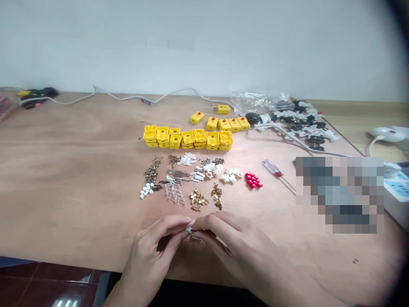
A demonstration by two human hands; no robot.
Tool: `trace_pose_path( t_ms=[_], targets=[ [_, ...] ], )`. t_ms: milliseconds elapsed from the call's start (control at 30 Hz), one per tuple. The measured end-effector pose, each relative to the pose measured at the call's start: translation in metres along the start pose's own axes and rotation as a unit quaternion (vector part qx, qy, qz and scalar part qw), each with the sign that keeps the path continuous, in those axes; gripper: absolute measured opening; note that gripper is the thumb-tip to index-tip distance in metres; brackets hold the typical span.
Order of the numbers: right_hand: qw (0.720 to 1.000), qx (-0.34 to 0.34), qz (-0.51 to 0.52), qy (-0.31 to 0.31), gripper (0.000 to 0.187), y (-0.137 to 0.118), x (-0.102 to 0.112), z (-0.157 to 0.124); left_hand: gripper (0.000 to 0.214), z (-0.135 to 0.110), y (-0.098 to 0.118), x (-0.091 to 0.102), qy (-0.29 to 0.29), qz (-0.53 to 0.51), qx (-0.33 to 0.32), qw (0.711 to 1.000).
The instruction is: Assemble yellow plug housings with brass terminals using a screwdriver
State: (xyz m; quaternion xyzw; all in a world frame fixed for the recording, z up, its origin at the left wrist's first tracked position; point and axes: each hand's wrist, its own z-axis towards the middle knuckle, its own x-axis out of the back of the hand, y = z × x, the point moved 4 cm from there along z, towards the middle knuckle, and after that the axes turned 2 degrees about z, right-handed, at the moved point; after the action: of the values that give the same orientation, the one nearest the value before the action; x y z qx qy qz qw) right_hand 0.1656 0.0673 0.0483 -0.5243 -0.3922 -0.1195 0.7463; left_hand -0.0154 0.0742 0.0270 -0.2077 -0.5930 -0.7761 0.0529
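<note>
Where the left hand point(153, 251) and right hand point(230, 243) met, their fingertips point(180, 222) were pinched together on one small metal part point(190, 230), held just above the table point(64, 192) near its front edge. Just beyond lay brass clips point(198, 198), clear pieces point(175, 192) and red caps point(253, 180), too small to count. Farther back stood seven open yellow housings point(188, 138) and six closed yellow units point(223, 124) with red buttons. One screwdriver point(273, 167) lay to the right.

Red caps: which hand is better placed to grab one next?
Probably the right hand: the red caps lie on its side, farther from the left hand. Both hands pinch a small metal part.
</note>
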Motion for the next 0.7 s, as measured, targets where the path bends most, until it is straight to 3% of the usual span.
trace_pose_path(
  t_ms=[400,700],
  targets=[
    [0.999,-0.022,0.036,-0.022,0.014,-0.0040,0.0019,0.0037,0.037,-0.0041,0.0082,-0.0009,-0.008,0.077,-0.089,0.993],
    [0.997,0.015,0.077,0.017,0.020,-0.0084,0.0051,0.0069,0.026,-0.0041,0.0013,-0.0014,0.000,0.021,-0.028,0.999]
  ],
)
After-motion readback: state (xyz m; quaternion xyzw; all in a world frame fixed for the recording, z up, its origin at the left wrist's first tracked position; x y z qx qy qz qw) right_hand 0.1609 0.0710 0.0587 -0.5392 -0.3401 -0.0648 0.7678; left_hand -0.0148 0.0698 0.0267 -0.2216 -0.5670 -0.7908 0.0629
